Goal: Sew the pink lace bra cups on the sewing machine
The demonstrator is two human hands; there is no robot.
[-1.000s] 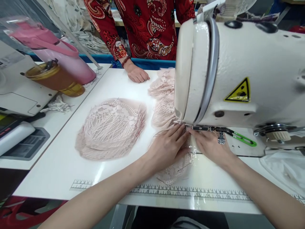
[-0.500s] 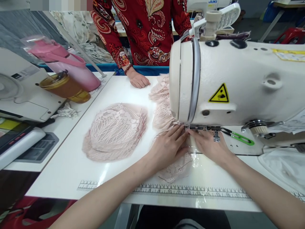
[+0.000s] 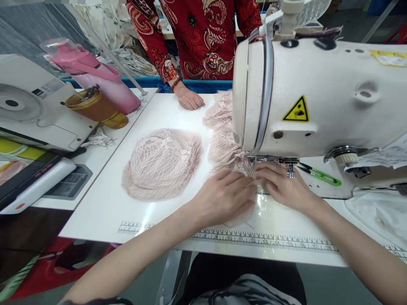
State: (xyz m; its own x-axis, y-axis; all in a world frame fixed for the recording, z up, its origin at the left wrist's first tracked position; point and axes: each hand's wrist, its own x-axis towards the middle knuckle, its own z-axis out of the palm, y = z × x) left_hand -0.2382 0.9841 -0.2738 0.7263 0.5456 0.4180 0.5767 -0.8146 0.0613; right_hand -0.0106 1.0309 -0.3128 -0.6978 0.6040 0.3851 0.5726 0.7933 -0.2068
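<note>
Pink lace fabric (image 3: 224,142) runs bunched along the left side of the white sewing machine (image 3: 311,101) and under its presser foot. My left hand (image 3: 225,195) lies over the near part of this lace, fingers bent and together, gripping it just in front of the needle area. My right hand (image 3: 282,182) is at the lace's right edge, beside the presser foot, its fingertips closed on that edge. A round stack of pink lace pieces (image 3: 162,165) rests on the white table (image 3: 104,203) to the left.
Green thread snips (image 3: 324,177) lie right of the needle area. A person's hand (image 3: 190,99) rests at the table's far edge. At the left stand a pink bottle (image 3: 104,84), an amber cup (image 3: 98,111) and another machine (image 3: 34,101). A printed ruler (image 3: 248,239) follows the near edge.
The view has shifted, so the scene sits slightly higher and further right. My left hand has drawn back a little toward me from the presser foot, and my right fingers are more bent.
</note>
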